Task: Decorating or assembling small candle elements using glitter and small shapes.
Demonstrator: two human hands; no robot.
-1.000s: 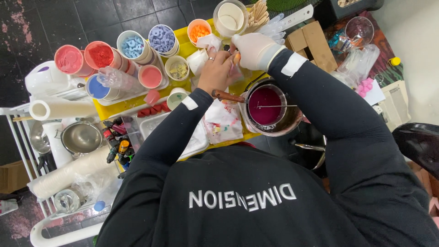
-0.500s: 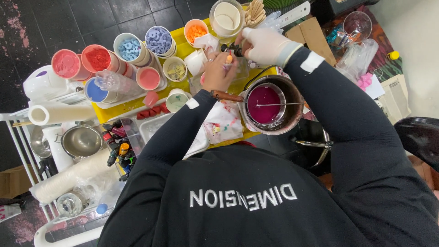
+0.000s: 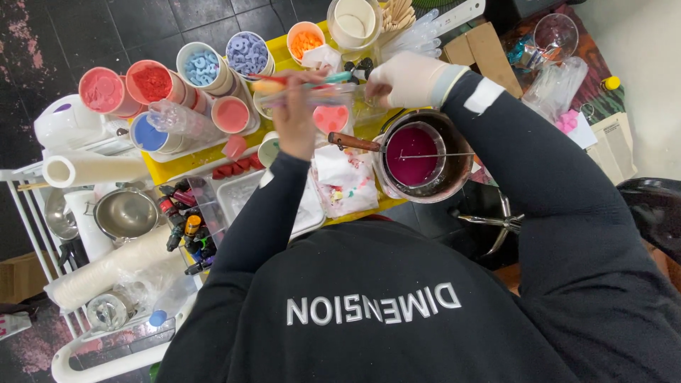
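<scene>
Thin stick tool [image 3: 305, 83]: gripped in closed bare left hand [image 3: 296, 120], held level above yellow desk [image 3: 186, 159]. Gloved right hand [image 3: 406, 78]: pinched shut near the tool's tip; contents unclear. Adjacent: pot of magenta liquid [image 3: 418, 154], pink heart mould [image 3: 330, 118].

View: single head camera, looking straight down from above the person's back and shoulders.
Facing: toward the yellow table [image 3: 186, 160] beyond both arms.
Nearness: torso close, filling the lower frame; table farther off.

Seven open tubs [image 3: 150, 80] of coloured pieces stand at the far left. One pot [image 3: 420, 156] of magenta liquid sits right, and two paper rolls [image 3: 92, 169] lie left.
</scene>
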